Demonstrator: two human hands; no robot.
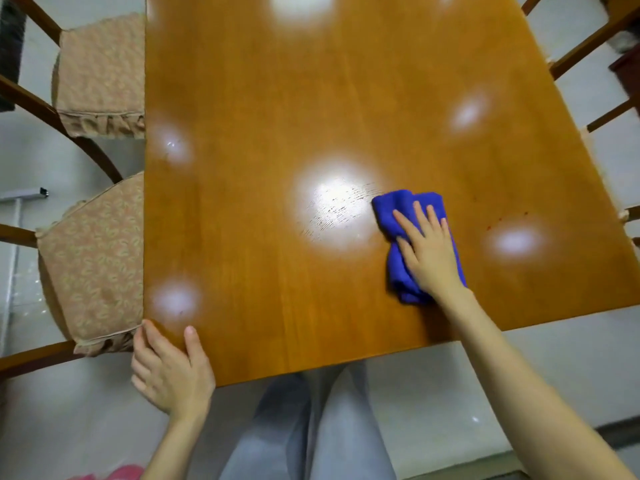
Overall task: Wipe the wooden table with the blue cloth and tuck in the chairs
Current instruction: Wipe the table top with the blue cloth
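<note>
The wooden table (277, 98) fills the middle of the head view, glossy with several light reflections. A folded blue cloth (398, 206) lies on its near right part. My right hand (427, 249) presses flat on the cloth, fingers spread and pointing away from me. My left hand (169, 368) grips the table's near left corner, thumb on top and fingers curled over the edge. Two chairs with beige patterned cushions stand along the left side: the near chair (90, 258) and the far chair (100, 74), both seats sticking out from under the table.
Brown wooden chair frames (588, 46) show past the table's right edge. A few small red specks (498, 221) mark the tabletop right of the cloth. My legs in grey trousers (304, 427) stand at the near edge on a pale tiled floor.
</note>
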